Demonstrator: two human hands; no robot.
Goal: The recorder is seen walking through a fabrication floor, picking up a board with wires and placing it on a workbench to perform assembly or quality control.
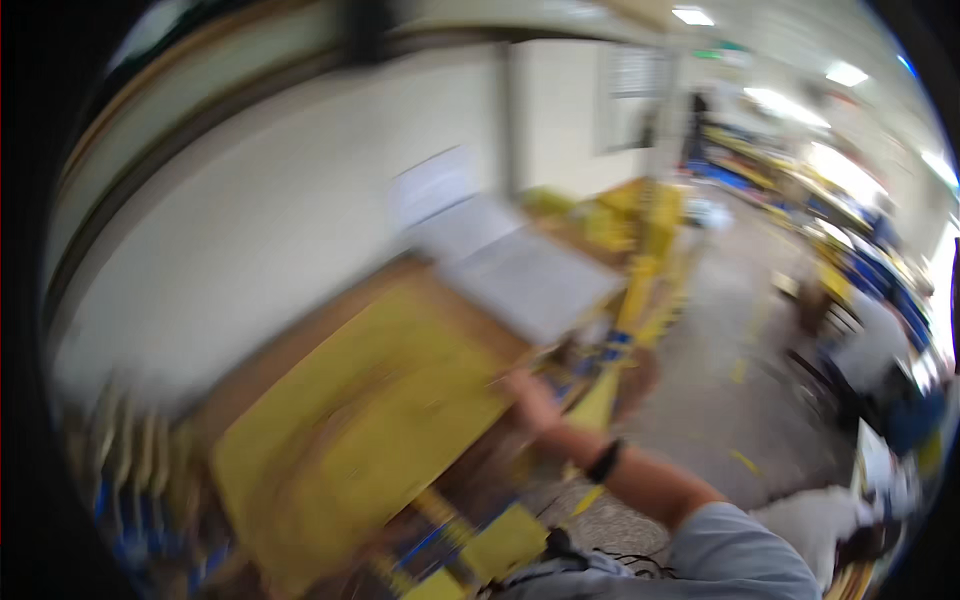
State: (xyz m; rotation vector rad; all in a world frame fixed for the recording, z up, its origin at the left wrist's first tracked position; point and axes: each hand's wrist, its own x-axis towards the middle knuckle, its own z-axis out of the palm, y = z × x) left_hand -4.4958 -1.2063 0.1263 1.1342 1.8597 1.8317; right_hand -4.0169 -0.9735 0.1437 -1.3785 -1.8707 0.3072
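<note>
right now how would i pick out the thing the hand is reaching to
Start at the long pale wall on the left and drop to the workbench below it. The hand reaches to the big yellow panel covering the bench top. The motion-blurred flat grey sheet lies beyond it; the panel is the broad yellow surface.

One bare forearm (pixel 650 480) stretches forward from the lower right, dark band at the wrist; the hand (pixel 530 400) is too blurred to read.

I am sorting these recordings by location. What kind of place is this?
Probably a factory or workshop hall, though the picture is blurred: a large yellow flat work surface, yellow-marked grey concrete floor, and rows of bright ceiling lights.
</note>
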